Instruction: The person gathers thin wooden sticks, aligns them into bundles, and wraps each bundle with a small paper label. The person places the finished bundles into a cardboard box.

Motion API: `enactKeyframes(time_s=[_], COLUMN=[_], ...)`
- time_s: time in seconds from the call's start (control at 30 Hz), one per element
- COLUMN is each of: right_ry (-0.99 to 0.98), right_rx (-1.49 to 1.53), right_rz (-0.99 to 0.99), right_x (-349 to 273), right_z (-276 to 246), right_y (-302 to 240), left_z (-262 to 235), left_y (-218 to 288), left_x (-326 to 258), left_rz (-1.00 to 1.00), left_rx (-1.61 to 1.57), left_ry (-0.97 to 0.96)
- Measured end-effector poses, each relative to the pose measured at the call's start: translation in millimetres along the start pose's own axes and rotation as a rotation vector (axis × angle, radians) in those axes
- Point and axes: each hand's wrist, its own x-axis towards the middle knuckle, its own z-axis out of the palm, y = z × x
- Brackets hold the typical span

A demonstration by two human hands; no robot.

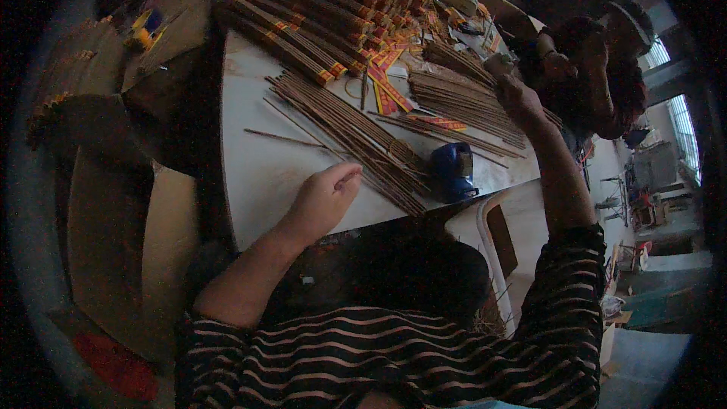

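Striped sleeves, dark with pale bands, fill the view at six o'clock, and both forearms rise from them. Just beyond, the left hand rests on the near edge of the pale desk, fingers loosely curled with the tips touching the near end of a loose heap of thin brown sticks that fans away toward eleven o'clock; it grips nothing that can be seen. At three o'clock from that hand, just beside the heap's near end, sits a blue tape dispenser. Farther out toward one o'clock, the right hand is raised above a second spread of sticks; its fingers are bent, but whether they grip anything I cannot tell. Between the two heaps lie red and yellow paper strips. Beyond them, toward twelve o'clock, bundled sticks with red and yellow bands are stacked in rows across the far desk. At two o'clock another person sits at the far corner. Cardboard boxes stand off the desk at nine o'clock.
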Motion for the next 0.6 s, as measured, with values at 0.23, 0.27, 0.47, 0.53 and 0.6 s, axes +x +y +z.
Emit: enactKeyframes(time_s=[0.23,0.27,0.47,0.53,0.6], right_ry=[-0.451,-0.623,-0.833,-1.01,-1.051], right_rx=[0.811,0.989,1.073,1.363,1.545], right_rz=[0.335,0.518,0.057,0.361,0.345], right_x=[5.2,-8.4,-55.8,-65.7,-74.0], right_z=[-76.8,-108.1,-94.3,-97.7,-78.1], right_y=[-85.2,-115.4,-229.8,-269.8,-286.9], left_z=[-1.9,3.7,-0.6,-10.0,-19.1], left_y=[5.6,16.5,30.0,29.8,30.6], left_x=[-4.4,-3.4,-5.6,-11.2,-16.2], left_rz=[0.091,0.107,0.175,0.15,0.129], left_rx=[-0.207,-0.36,-1.07,-1.215,-1.372], left_ry=[0.007,-0.051,-0.058,-0.054,-0.125])
